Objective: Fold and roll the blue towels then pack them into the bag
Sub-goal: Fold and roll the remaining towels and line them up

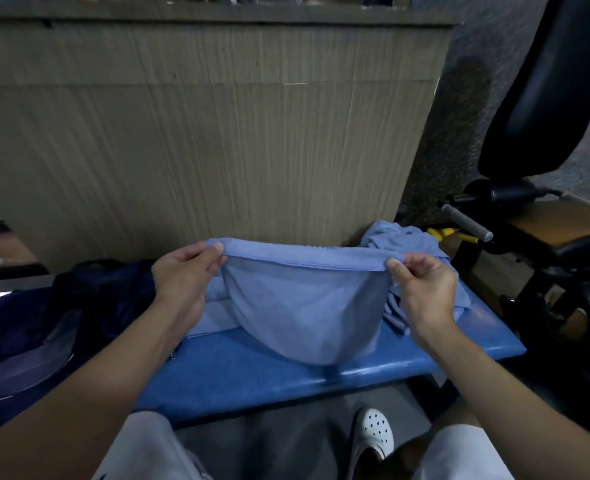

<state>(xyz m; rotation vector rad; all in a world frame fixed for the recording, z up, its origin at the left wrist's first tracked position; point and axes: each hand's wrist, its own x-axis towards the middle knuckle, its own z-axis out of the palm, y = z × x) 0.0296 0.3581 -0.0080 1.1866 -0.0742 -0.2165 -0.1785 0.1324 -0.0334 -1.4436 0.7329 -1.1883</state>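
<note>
Blue towel (304, 306), soft terry, sagging

We held both arms stretched forward, our left hand (182, 271) and right hand (422, 284) raised level, well apart, each pinching with thumb and curled fingers.

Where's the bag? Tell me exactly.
In the head view, the dark blue bag lies at the left, at the left end of the blue bench, just left of the left hand holding the towel.
</note>
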